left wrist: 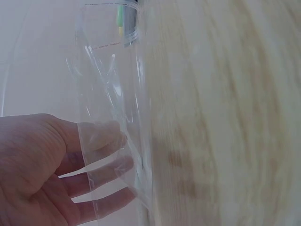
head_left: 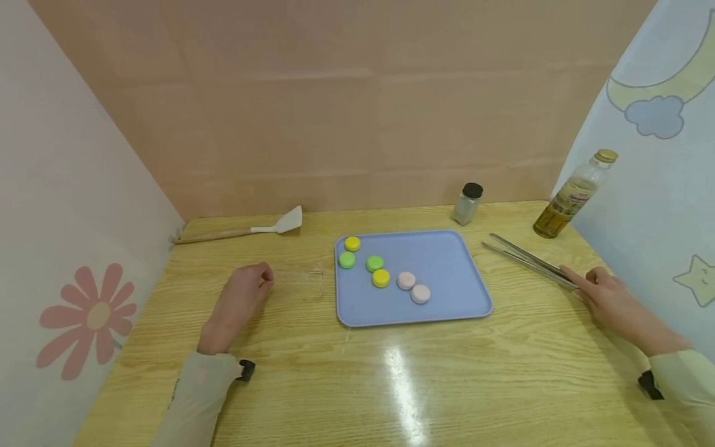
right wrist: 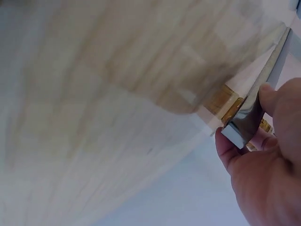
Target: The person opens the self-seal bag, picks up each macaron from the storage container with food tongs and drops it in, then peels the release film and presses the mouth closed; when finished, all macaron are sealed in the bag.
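Fingers of the left hand [head_left: 241, 299] grasp clear, thin plastic [left wrist: 106, 87] that reaches toward the tray's left edge, the forearm slanting in from the near side. One spatula [head_left: 262, 230], pale blade on wooden handle, lies near the desk's [head_left: 301, 385] far left corner. One smooth blue tray [head_left: 447, 261] carries six rounded discs [head_left: 381, 278]: two yellow, two green, two pale pink. One small jar [head_left: 466, 208], black-lidded, stands by the far edge. One pair of shiny metal tongs [right wrist: 248, 117] points toward the tray's right edge. One bottle [head_left: 565, 202] of amber liquid, gold-capped, stands near the far right corner. The right hand [head_left: 617, 304], arm angled inward, grips the tongs' bent end.
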`<action>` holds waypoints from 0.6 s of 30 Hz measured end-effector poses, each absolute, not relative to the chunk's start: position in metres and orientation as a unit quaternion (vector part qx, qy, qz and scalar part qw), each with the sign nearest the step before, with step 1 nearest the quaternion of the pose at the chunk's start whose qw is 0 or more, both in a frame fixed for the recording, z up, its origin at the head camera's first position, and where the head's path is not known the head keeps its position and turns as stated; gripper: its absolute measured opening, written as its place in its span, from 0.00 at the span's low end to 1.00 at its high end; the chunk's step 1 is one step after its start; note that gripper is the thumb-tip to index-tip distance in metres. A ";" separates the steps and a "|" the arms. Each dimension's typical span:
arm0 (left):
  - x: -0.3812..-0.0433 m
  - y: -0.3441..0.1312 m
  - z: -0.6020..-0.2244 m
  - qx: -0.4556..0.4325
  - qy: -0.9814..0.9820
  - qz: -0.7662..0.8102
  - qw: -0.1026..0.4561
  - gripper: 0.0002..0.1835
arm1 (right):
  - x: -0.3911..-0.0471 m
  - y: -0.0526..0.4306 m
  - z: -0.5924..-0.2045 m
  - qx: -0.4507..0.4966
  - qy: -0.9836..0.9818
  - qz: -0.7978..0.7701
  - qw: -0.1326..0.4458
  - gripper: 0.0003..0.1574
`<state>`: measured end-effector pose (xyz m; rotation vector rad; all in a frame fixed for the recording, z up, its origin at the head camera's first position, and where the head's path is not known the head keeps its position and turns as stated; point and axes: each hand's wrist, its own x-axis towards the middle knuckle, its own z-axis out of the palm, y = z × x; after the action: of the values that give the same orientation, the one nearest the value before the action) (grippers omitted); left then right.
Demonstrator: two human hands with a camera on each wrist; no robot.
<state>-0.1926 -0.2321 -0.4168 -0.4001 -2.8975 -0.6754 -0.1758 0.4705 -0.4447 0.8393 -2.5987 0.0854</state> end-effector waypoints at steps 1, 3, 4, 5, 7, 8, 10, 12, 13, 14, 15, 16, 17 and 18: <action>-0.193 -0.232 -0.417 -0.132 -0.963 -0.224 0.069 0.03 | -0.175 0.470 -0.445 0.297 -0.934 0.035 0.197 0.60; -0.193 -0.232 -0.417 -0.134 -0.963 -0.224 0.068 0.02 | -0.173 0.469 -0.445 0.290 -0.939 0.044 0.181 0.62; -0.193 -0.233 -0.417 -0.135 -0.963 -0.224 0.068 0.02 | -0.173 0.469 -0.444 0.288 -0.941 0.047 0.174 0.61; -0.193 -0.233 -0.417 -0.136 -0.963 -0.224 0.068 0.02 | -0.172 0.468 -0.444 0.286 -0.942 0.050 0.167 0.61; -0.193 -0.233 -0.417 -0.138 -0.962 -0.225 0.069 0.03 | -0.171 0.467 -0.443 0.284 -0.943 0.050 0.163 0.60; -0.193 -0.233 -0.418 -0.139 -0.962 -0.224 0.070 0.03 | -0.170 0.467 -0.443 0.285 -0.943 0.047 0.165 0.59; -0.193 -0.233 -0.418 -0.140 -0.962 -0.223 0.072 0.02 | -0.170 0.467 -0.443 0.291 -0.939 0.038 0.179 0.58; -0.193 -0.234 -0.419 -0.140 -0.962 -0.221 0.073 0.02 | -0.170 0.466 -0.443 0.298 -0.934 0.028 0.194 0.57; -0.193 -0.234 -0.419 -0.141 -0.963 -0.220 0.074 0.03 | -0.169 0.466 -0.443 0.300 -0.932 0.026 0.201 0.57; -0.193 -0.234 -0.420 -0.141 -0.963 -0.220 0.074 0.03 | -0.168 0.465 -0.443 0.302 -0.931 0.024 0.204 0.57; -0.194 -0.234 -0.420 -0.141 -0.962 -0.220 0.074 0.03 | -0.167 0.464 -0.442 0.300 -0.931 0.026 0.204 0.58; -0.194 -0.234 -0.420 -0.142 -0.962 -0.221 0.075 0.03 | -0.166 0.464 -0.441 0.297 -0.933 0.028 0.201 0.58; -0.194 -0.234 -0.420 -0.142 -0.962 -0.222 0.075 0.03 | -0.164 0.463 -0.440 0.295 -0.935 0.031 0.196 0.57; -0.194 -0.234 -0.420 -0.143 -0.962 -0.222 0.075 0.03 | -0.162 0.463 -0.440 0.292 -0.936 0.034 0.194 0.57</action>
<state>-0.1936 -0.2338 -0.4199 -0.4289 -2.8845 -0.6652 -0.1625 0.4627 -0.4397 0.8193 -2.6250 0.0950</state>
